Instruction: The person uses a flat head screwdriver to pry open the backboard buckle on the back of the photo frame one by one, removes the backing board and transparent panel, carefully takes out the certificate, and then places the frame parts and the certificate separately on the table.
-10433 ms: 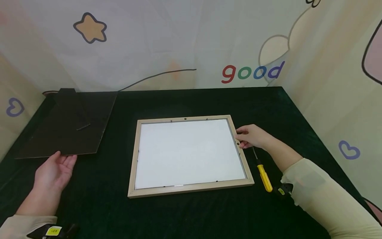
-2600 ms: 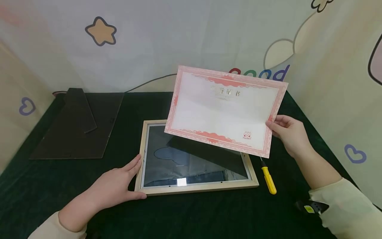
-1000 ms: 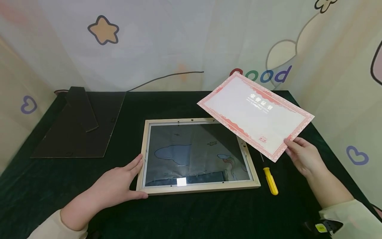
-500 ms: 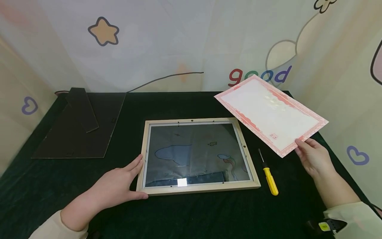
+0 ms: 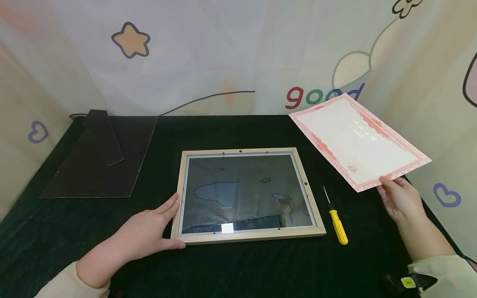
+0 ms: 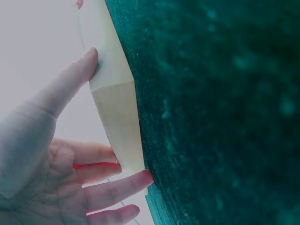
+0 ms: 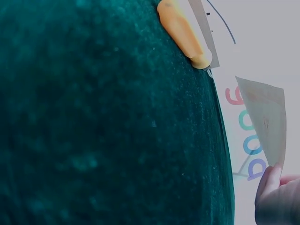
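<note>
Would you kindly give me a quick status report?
Left hand steadies frame. Right hand holds certificate aloft. Screwdriver beside frame.

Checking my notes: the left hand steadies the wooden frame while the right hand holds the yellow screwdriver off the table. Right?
Not quite. The right hand holds the pink-bordered certificate; the yellow screwdriver lies on the table, as the head view shows. The left hand does steady the wooden frame.

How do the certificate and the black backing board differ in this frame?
The certificate is pale with a pink border, held in the air by the right hand; the black backing board lies flat on the table, untouched, with a stand flap. Both are rectangular sheets outside the wooden frame.
</note>
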Available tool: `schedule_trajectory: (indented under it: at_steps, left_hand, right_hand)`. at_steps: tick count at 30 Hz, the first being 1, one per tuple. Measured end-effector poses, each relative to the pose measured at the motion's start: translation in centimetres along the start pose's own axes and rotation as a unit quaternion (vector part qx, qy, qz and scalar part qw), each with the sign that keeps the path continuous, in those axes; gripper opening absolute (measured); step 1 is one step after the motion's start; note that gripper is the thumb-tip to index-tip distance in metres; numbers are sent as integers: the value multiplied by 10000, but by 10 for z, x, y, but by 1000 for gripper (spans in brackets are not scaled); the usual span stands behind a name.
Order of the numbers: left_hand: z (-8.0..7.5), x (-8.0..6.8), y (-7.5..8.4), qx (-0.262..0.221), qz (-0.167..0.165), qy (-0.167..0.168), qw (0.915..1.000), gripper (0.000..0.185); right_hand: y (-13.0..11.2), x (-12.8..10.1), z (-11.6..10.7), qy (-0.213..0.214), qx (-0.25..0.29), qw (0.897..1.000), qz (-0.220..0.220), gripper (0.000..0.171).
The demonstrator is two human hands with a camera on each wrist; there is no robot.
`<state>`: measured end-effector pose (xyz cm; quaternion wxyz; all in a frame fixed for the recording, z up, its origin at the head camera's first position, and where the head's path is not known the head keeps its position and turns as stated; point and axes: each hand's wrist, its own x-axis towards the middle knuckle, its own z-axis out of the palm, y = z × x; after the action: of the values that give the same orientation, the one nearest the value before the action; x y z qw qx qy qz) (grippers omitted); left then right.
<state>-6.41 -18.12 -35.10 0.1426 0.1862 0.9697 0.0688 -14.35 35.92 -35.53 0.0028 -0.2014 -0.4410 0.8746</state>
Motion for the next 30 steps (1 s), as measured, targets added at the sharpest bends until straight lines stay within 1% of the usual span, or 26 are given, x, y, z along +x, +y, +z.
schedule_trajectory:
  at_steps: [3,9,16,20,23,25,30]
  left_hand:
    - [0,0,0,33,-13,1,10000,100]
    - [0,0,0,2,-19,-10,10000,101]
    - [-1,0,0,-26,-23,-24,10000,100]
    - [0,-1,-1,-67,-12,11,10000,101]
    - [0,-3,-1,-147,-2,50,9999,102]
    - [0,-3,-1,-174,-14,61,9998,102]
    - [-1,-1,0,-71,-37,37,10000,101]
  right_hand:
    - [-1,1,-2,59,149,9999,20,31]
    - [-1,1,-4,138,265,9995,134,48]
    - [-2,4,-2,241,755,9967,186,51]
    - [-2,7,0,375,856,9955,147,65]
    - [-2,10,4,420,756,9962,75,75]
    - [-2,11,6,400,702,9967,54,77]
    - [-2,15,12,399,455,9981,63,77]
